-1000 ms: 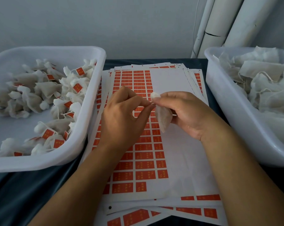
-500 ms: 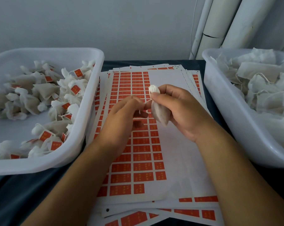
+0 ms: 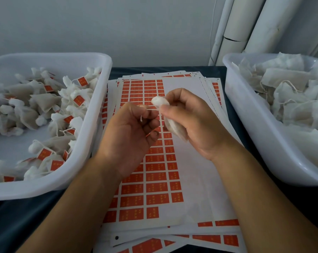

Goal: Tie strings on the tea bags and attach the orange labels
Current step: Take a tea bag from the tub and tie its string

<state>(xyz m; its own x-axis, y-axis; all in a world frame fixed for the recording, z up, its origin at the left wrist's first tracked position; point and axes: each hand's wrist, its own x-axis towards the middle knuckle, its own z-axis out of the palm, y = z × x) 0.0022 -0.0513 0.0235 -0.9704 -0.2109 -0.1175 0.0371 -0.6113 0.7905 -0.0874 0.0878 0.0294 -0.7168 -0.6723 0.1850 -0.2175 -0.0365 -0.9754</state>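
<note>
Tea bag point(image 3: 174, 125) sits at frame centre in the right hand point(image 3: 193, 123), thumb and fingers curled round its gathered neck. Since the previous frame, the left hand point(image 3: 130, 136) has drawn toward 9 o'clock, pulling the string point(image 3: 151, 109) taut: judged knot tightening. Left fingers pinch the string end. Orange label sheet point(image 3: 154, 168) lies beneath.

orange labels point(image 3: 151, 167) gridded on white sheets point(image 3: 194, 179), white tubs point(image 3: 92, 143).
</note>
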